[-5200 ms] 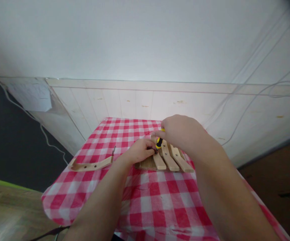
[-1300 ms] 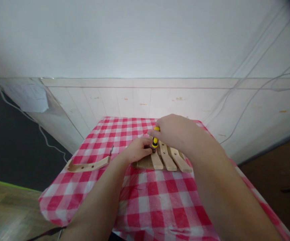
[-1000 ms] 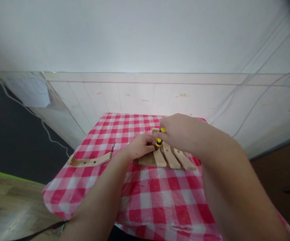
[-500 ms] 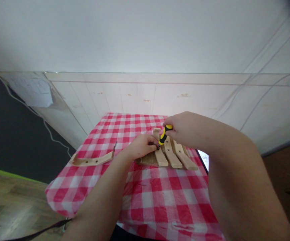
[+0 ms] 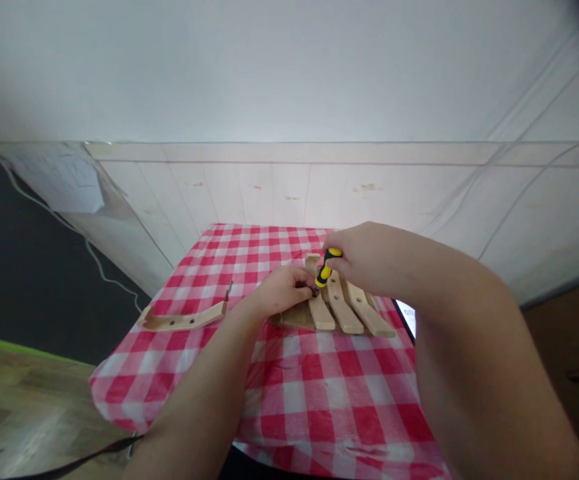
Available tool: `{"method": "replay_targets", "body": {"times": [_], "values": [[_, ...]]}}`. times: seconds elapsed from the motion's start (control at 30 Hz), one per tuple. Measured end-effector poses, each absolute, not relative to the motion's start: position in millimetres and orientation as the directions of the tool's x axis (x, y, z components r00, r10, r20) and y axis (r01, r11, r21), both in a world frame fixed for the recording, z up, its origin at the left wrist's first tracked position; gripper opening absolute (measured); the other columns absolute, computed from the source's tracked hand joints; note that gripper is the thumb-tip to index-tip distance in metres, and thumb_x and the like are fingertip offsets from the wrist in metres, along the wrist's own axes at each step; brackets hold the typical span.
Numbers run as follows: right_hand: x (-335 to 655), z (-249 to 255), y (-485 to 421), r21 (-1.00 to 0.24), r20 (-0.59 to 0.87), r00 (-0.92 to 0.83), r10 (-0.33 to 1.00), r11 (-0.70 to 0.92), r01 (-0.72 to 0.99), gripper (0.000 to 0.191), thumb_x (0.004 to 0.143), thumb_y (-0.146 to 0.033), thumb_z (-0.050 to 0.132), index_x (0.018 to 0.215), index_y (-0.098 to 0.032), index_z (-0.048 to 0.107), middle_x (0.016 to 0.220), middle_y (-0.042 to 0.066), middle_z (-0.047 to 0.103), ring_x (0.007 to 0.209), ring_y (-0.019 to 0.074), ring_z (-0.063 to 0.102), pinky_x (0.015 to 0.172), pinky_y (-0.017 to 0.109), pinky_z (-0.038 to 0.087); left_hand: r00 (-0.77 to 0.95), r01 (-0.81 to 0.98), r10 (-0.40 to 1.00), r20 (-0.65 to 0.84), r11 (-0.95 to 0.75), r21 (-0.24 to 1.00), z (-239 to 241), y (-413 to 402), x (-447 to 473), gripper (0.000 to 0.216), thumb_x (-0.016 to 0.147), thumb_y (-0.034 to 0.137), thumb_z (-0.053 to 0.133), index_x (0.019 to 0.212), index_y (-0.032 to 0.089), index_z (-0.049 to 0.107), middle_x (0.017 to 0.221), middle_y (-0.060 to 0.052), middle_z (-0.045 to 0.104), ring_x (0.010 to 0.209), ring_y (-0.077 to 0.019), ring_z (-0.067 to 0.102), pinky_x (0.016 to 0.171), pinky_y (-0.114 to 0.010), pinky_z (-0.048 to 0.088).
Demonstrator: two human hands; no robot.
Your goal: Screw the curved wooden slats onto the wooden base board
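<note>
My right hand (image 5: 357, 248) is wrapped round the handle of a yellow and black screwdriver (image 5: 325, 269), tilted with its tip down. The tip meets the nearest curved wooden piece (image 5: 322, 316). My left hand (image 5: 284, 291) lies beside that tip, thumb and fingers pinched together; whatever is between them is too small to make out. Two more curved wooden pieces, a middle one (image 5: 347, 316) and a right one (image 5: 372, 318), lie alongside with dark holes or screw heads in them. Under them sits a flat brownish board (image 5: 294, 317), partly covered by my left hand.
A loose curved wooden piece (image 5: 184, 323) with two holes lies on the left of the checked tablecloth (image 5: 314, 387). A thin dark metal object (image 5: 229, 291) is near its end. A lit screen (image 5: 407, 317) shows at the right edge. The wall (image 5: 289, 193) stands behind.
The view has shifted very slightly. Both hands and the screwdriver keep practically the same place and grip.
</note>
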State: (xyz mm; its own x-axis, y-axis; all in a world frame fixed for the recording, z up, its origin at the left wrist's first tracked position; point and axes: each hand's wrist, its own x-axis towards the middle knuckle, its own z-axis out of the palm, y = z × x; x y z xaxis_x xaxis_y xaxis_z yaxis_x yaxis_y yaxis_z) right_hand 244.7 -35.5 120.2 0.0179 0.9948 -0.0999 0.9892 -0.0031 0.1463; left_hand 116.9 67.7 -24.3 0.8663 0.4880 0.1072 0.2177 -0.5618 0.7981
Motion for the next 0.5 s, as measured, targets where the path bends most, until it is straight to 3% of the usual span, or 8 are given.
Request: {"method": "replay_targets", "body": {"times": [0.17, 0.23, 0.4, 0.5], "values": [[240.4, 121.4, -33.0, 0.134, -0.035, 0.194, 0.980, -0.188, 0.973, 0.051, 0.086, -0.054, 0.040, 0.091, -0.015, 0.073, 0.080, 0.016, 0.070, 0.074, 0.0249, 0.065, 0.057, 0.030, 0.042, 0.858, 0.234, 0.505, 0.098, -0.552, 0.800, -22.1, 65.9, 117.0, 0.016, 0.075, 0.011, 0.054, 0.078, 0.015, 0.070, 0.091, -0.002, 0.071, 0.080, -0.0135, 0.063, 0.075, -0.023, 0.049], [240.1, 119.7, -31.4, 0.114, -0.022, 0.172, 0.985, -0.168, 0.979, 0.048, 0.087, -0.051, 0.042, 0.091, -0.015, 0.073, 0.080, 0.015, 0.070, 0.072, 0.0241, 0.065, 0.056, 0.030, 0.042, 0.854, 0.236, 0.509, 0.103, -0.557, 0.796, -22.0, 65.6, 117.0, 0.016, 0.075, 0.011, 0.055, 0.078, 0.015, 0.069, 0.090, -0.002, 0.071, 0.079, -0.0132, 0.063, 0.072, -0.023, 0.049], [244.6, 119.7, -32.4, 0.063, -0.085, -0.065, 0.994, 0.071, 0.995, 0.034, 0.088, -0.038, 0.044, 0.094, -0.019, 0.072, 0.086, 0.010, 0.072, 0.071, 0.0194, 0.063, 0.058, 0.027, 0.041, 0.858, 0.239, 0.502, 0.104, -0.571, 0.785, -21.2, 66.0, 116.6, 0.016, 0.076, 0.011, 0.055, 0.081, 0.016, 0.070, 0.086, 0.000, 0.071, 0.077, -0.0124, 0.062, 0.070, -0.022, 0.047], [245.1, 122.7, -33.8, 0.119, -0.068, 0.069, 0.995, -0.060, 0.991, 0.041, 0.087, -0.045, 0.045, 0.095, -0.016, 0.073, 0.083, 0.014, 0.071, 0.073, 0.0226, 0.064, 0.059, 0.029, 0.043, 0.853, 0.248, 0.511, 0.107, -0.577, 0.778, -21.2, 66.6, 115.9, 0.015, 0.076, 0.013, 0.056, 0.080, 0.015, 0.070, 0.087, -0.001, 0.071, 0.079, -0.0134, 0.063, 0.072, -0.023, 0.048]]}}
